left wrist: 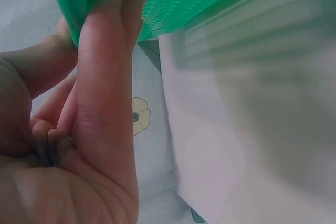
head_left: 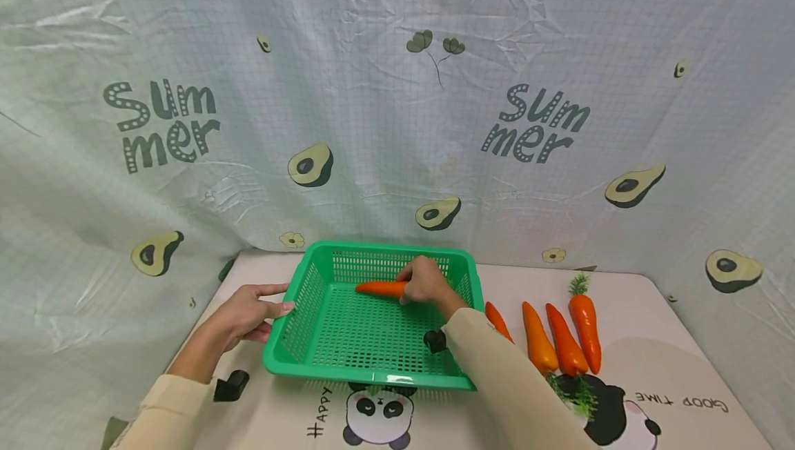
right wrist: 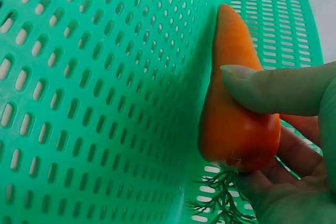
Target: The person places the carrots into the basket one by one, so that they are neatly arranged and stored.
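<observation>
A green plastic basket (head_left: 373, 373) with slotted walls sits on the table. At its left side my left hand (head_left: 248, 315) grips the rim, and the left wrist view shows fingers (left wrist: 105, 61) against the green edge. Inside the basket, my right hand (head_left: 425, 281) holds an orange carrot (head_left: 380, 288) near the back wall, its tip pointing left. Seen from the right wrist, the thumb lies across the carrot (right wrist: 236, 103), other fingers are on its far side, and green leafy fronds (right wrist: 223, 198) hang from its thick end.
Right of the basket, several more carrots (head_left: 566, 339) lie on the pale table (head_left: 658, 326), one partly behind my right sleeve. A patterned curtain (head_left: 373, 105) hangs behind the table and along its sides. Panda drawings (head_left: 379, 412) decorate the tabletop.
</observation>
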Tool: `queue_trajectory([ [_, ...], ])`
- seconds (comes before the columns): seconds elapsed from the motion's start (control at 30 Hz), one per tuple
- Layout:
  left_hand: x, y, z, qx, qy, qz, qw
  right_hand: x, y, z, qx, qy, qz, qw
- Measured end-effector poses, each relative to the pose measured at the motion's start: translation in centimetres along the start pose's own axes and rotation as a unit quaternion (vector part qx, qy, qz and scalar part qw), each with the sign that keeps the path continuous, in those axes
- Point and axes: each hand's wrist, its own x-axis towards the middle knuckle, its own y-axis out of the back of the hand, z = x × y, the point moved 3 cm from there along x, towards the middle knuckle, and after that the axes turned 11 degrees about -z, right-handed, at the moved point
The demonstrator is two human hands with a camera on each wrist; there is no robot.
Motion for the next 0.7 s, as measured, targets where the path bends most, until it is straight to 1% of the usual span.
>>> queue_trajectory([
  [0.43, -0.11, -0.10, 0.05, 0.003, 0.003, 0.004, 1.0000, -0.16, -0.26, 0.23, -0.020, -0.026, 0.025, 0.9992],
  [0.7, -0.12, -0.02, 0.05, 0.003, 0.002, 0.004, 1.0000, -0.40, -0.46, -0.22, -0.078, -0.018, 0.021, 0.9966],
])
